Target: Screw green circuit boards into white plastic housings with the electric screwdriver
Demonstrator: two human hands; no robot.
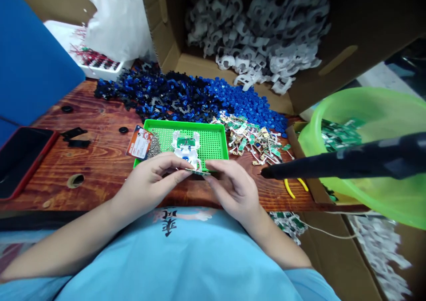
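Note:
Between my two hands is a small circuit board (198, 172), seen nearly edge-on. My left hand (158, 174) pinches its left end between thumb and forefinger, and my right hand (234, 185) has its fingertips closed on the right end. Thin pale wires run up from the board toward a white plastic housing (177, 136), which rests in the green perforated tray (213, 136) just beyond my fingers. Another green circuit board (186, 143) sits inside that housing. Small screws (154, 146) lie heaped at the tray's left side, beside an orange and white card (140, 142).
Behind the tray lie black and blue parts (166, 94), blue pieces (239, 101) and wired boards (256, 139). A cardboard box (173, 63) holds white housings. At right are a dark screwdriver-like tool (319, 162), yellow-handled pliers (289, 189) and a green basin (382, 99). A phone (25, 159) lies left.

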